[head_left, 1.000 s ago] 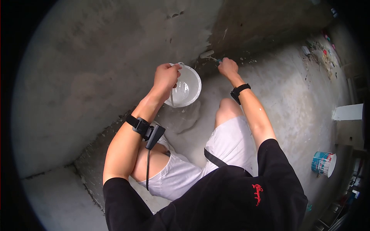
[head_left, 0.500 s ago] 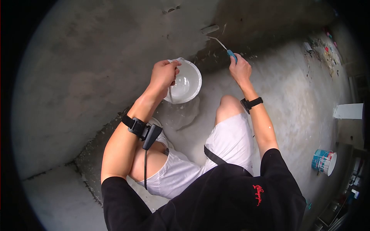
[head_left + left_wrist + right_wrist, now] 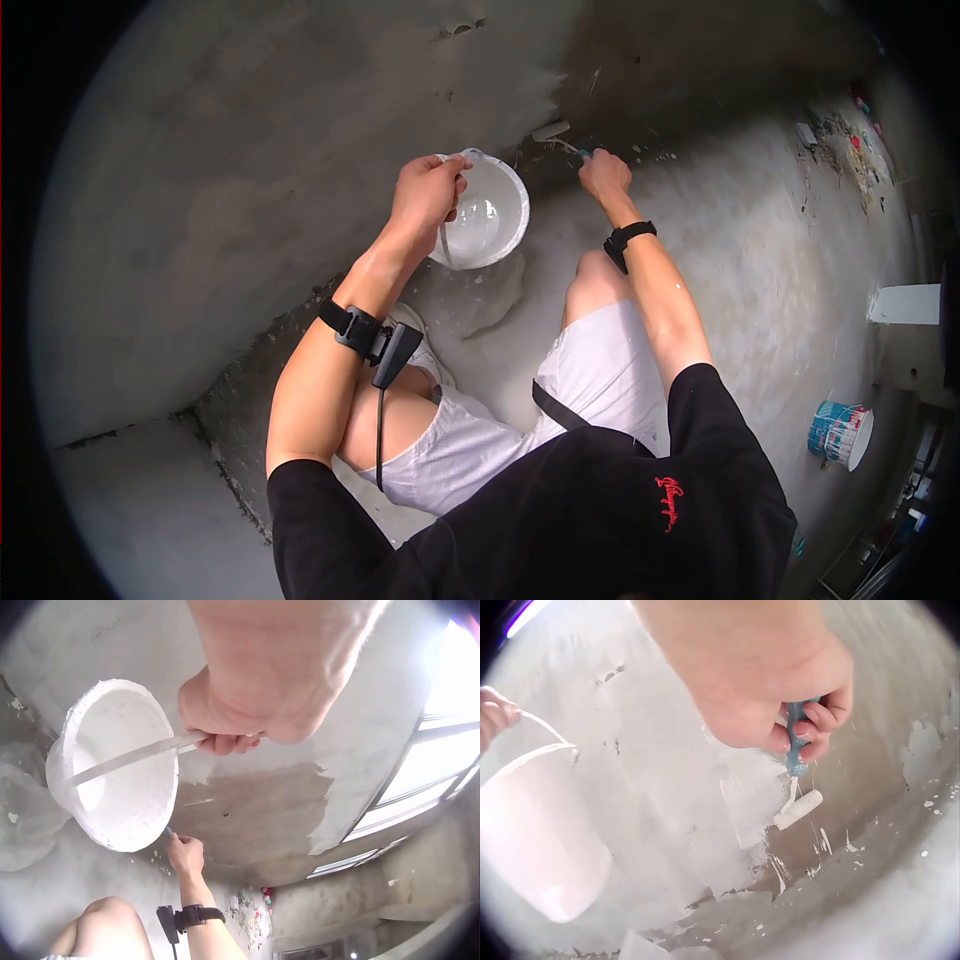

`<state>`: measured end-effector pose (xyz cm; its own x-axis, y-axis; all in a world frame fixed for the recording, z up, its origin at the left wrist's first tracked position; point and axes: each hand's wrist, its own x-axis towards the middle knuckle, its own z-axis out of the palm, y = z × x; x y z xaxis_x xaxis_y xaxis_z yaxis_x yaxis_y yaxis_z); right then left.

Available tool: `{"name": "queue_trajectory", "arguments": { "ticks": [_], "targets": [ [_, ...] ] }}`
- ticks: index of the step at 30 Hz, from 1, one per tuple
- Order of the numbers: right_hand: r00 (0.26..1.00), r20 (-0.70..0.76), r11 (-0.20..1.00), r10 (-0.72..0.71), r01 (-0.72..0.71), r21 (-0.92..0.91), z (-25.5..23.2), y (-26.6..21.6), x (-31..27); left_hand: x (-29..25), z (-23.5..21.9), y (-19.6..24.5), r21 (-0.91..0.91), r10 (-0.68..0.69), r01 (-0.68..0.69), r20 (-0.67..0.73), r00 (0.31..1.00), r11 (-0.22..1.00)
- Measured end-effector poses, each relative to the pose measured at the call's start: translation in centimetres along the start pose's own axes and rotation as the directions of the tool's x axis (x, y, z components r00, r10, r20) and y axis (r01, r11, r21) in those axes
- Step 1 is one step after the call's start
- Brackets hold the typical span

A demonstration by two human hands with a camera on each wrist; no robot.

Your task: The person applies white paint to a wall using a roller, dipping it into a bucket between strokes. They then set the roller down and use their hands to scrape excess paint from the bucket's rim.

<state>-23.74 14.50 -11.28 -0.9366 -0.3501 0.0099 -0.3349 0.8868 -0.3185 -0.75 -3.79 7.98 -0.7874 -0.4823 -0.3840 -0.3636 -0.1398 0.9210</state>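
My left hand (image 3: pixel 425 198) grips the handle of a white bucket (image 3: pixel 520 205), which hangs tilted with a pale, glossy inside. In the left wrist view the fingers curl round the bucket's handle (image 3: pixel 142 754). My right hand (image 3: pixel 606 178) grips the blue handle (image 3: pixel 795 742) of a small paint roller (image 3: pixel 551 131). In the right wrist view the white roller head (image 3: pixel 799 810) lies at the lower wall, by the border between pale coating and bare brown wall. Whether it touches the wall there is hard to tell.
The wall (image 3: pixel 250 150) rises ahead and to the left, with a darker uncoated patch (image 3: pixel 660 60). A blue and white bucket (image 3: pixel 838 434) stands on the floor at the right. Debris (image 3: pixel 850 155) lies at the upper right. The person's knees are below the hands.
My right hand and the roller went up along the wall, then came back down towards the floor edge. The left hand still holds the bucket, nearly in the same place.
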Motion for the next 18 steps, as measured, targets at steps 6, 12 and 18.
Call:
{"name": "queue_trajectory", "arguments": {
  "ticks": [6,12,18],
  "targets": [
    [0.979,-0.200,0.991,0.028,-0.002,0.130,-2.6,1.7,-3.8,-0.1,0.0,0.1,-0.015,-0.018,0.018,-0.017,1.000,1.000],
    [0.792,-0.608,0.927,-0.057,0.269,0.263,-7.1,0.1,-5.6,0.4,-0.2,-0.2,-0.029,-0.001,0.001,0.016,1.000,1.000],
    [0.830,-0.551,0.905,-0.089,0.298,0.303,-6.0,0.2,-5.1,0.2,-0.5,-0.1,-0.070,-0.005,0.006,0.015,1.000,0.998]
  ]
}}
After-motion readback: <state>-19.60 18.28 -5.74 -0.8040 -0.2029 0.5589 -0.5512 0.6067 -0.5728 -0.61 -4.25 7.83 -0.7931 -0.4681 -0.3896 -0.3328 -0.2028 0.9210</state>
